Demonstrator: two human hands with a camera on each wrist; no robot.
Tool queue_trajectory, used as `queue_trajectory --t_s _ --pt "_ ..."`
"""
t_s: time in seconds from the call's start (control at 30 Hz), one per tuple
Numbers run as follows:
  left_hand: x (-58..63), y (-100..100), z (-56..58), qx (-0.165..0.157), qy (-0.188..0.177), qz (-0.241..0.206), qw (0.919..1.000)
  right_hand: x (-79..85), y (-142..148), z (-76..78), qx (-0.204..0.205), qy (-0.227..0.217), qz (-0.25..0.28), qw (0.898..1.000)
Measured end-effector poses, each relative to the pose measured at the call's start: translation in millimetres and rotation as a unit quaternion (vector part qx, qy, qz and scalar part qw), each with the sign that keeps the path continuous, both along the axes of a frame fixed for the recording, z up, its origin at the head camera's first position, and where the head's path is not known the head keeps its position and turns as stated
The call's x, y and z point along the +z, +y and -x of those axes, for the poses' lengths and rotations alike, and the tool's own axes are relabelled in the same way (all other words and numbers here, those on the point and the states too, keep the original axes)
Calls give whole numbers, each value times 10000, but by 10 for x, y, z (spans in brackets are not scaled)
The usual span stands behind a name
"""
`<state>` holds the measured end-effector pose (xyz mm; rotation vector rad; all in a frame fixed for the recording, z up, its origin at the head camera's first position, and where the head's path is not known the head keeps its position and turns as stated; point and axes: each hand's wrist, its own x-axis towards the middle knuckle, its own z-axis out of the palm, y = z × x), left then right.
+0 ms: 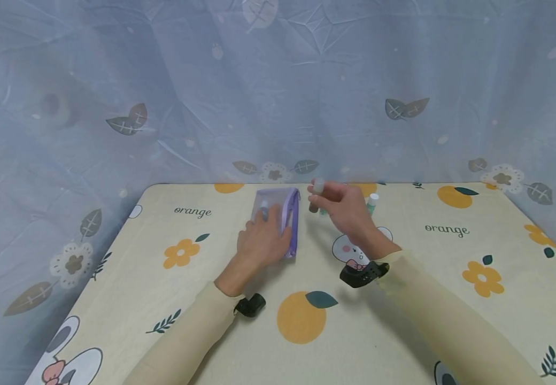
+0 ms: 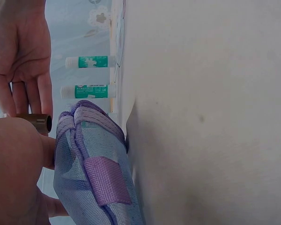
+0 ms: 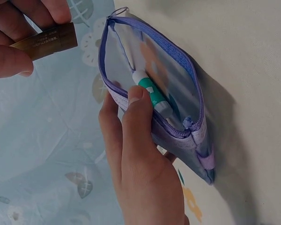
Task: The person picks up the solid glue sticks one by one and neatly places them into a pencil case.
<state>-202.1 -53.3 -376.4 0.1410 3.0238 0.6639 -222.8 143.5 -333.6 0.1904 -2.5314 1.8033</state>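
My left hand (image 1: 262, 238) grips a see-through mesh zip pouch (image 1: 293, 224) with purple edging, thumb over the rim of its open mouth. Inside the pouch lies a glue stick (image 3: 152, 94) with a green label and a white cap. To the right, my right hand (image 1: 347, 209) pinches a brown glue stick (image 1: 314, 206) with a pale cap between thumb and fingers, raised near the pouch's mouth. Two more green-labelled glue sticks stand upright beyond: one (image 1: 372, 203) behind the right hand, the other (image 2: 91, 91) mostly hidden by that hand in the head view.
The table wears a cream cloth (image 1: 230, 342) printed with oranges, flowers and rabbits. A pale blue patterned curtain (image 1: 278, 96) hangs close behind the table's far edge. Black wrist straps with cameras (image 1: 364, 274) sit on both wrists.
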Motion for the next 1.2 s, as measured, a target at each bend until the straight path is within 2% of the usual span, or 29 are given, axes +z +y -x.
queue_trajectory --t_s 0.87,1.2 --pt "-3 -16 -9 -54 75 -22 10000 -36 -142 7 94 -96 268 9996" --pt "-10 -17 -3 -80 122 -11 9999 -164 -155 24 163 -209 183 9995"
